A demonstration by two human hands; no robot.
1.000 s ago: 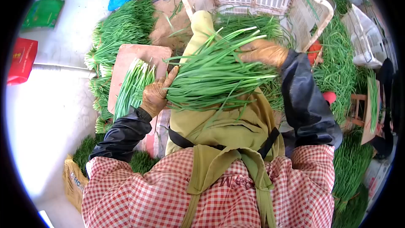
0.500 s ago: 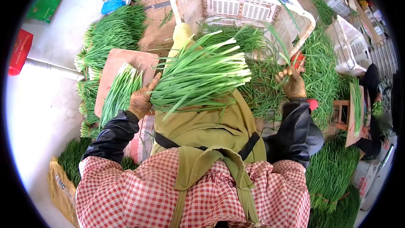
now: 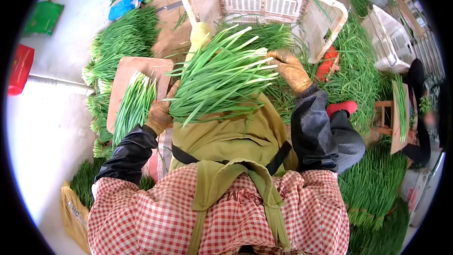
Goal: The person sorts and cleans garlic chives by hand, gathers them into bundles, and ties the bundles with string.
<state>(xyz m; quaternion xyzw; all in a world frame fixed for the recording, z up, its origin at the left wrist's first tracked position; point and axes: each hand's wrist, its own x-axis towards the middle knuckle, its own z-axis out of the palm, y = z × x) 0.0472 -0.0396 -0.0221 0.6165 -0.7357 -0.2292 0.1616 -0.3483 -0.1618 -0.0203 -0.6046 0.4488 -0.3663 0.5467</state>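
Observation:
A loose bunch of garlic chives (image 3: 222, 78) lies across my lap on the olive apron (image 3: 226, 137), pale stem ends to the right. My gloved left hand (image 3: 161, 113) is closed around the leafy left edge of it. At the pale ends, my gloved right hand (image 3: 293, 72) has its fingers pinched together on stalks. Just left of my left hand, a smaller pile of chives (image 3: 134, 101) rests on a brown board (image 3: 123, 68).
A white plastic basket (image 3: 342, 23) lies tipped towards me, with loose chives inside. Tied bundles (image 3: 125, 35) are stacked at left; loose chives (image 3: 358, 71) spread at right. A knife (image 3: 169, 6) lies at the back. Another person's arm (image 3: 417, 94) shows at far right.
My right hand has moved left from the loose chives near the basket's right rim to the bunch's pale ends. The left hand stays at the leafy side.

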